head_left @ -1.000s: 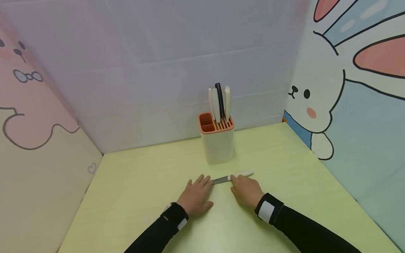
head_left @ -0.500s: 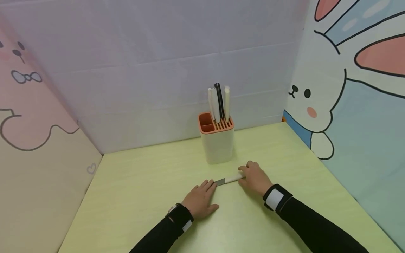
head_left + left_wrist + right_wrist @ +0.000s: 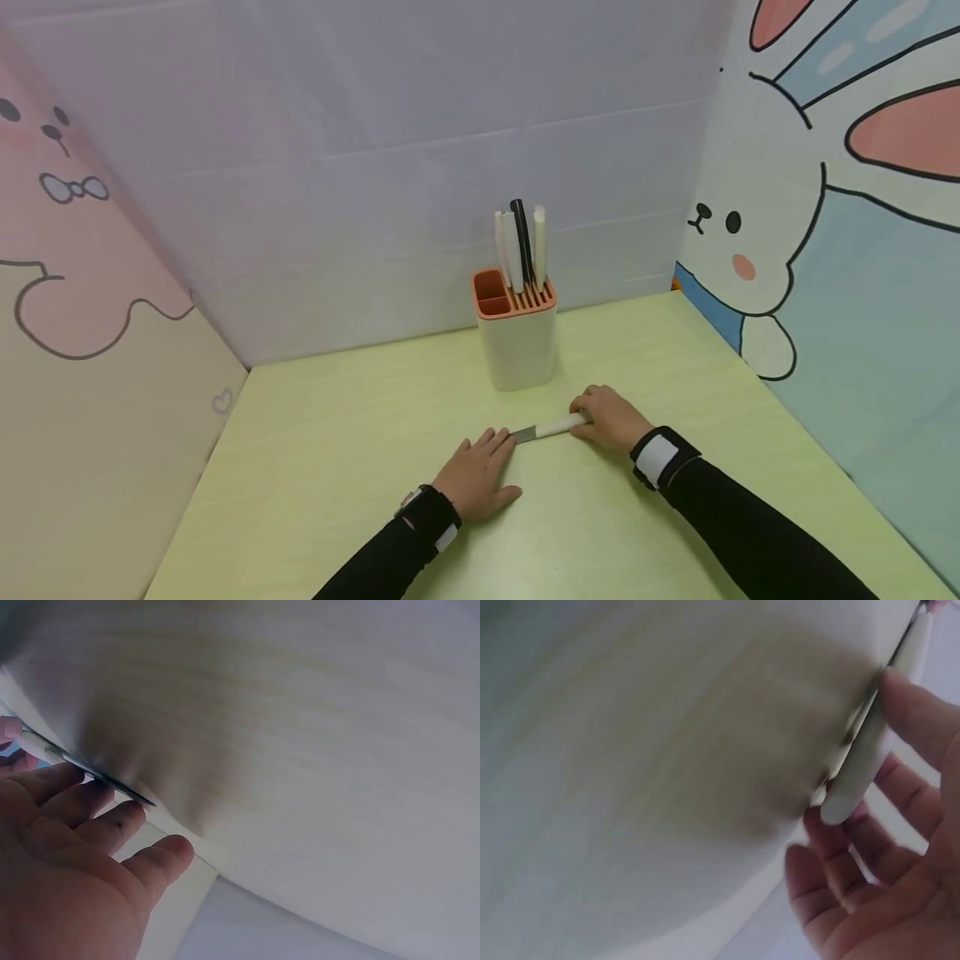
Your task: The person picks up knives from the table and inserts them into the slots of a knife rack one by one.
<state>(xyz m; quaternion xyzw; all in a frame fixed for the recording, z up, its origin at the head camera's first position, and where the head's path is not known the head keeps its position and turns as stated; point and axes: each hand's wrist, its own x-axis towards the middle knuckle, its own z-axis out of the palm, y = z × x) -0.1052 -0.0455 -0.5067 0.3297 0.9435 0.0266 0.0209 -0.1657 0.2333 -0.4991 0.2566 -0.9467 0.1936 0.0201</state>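
A knife (image 3: 553, 427) with a white handle and a grey blade lies across the table, its blade toward the left. My right hand (image 3: 612, 419) holds the handle near its end; the right wrist view has the thumb on one side of the handle (image 3: 861, 765) and the fingers on the other. Spread and nearly straight, the fingers of my left hand (image 3: 476, 477) rest over the tip end of the blade, hiding that part from above. In the left wrist view, the dark blade edge (image 3: 112, 782) runs along those fingertips.
Behind the knife stands a cream knife block (image 3: 519, 354) with an orange slotted top. Several handles, white ones and a black handle (image 3: 521, 242), stick up from it. The pale yellow-green table (image 3: 337, 433) meets a white back wall and printed side walls.
My right hand has slid right along the knife from near the blade to the handle's end and closed round it. My left hand has shifted slightly right, still over the blade.
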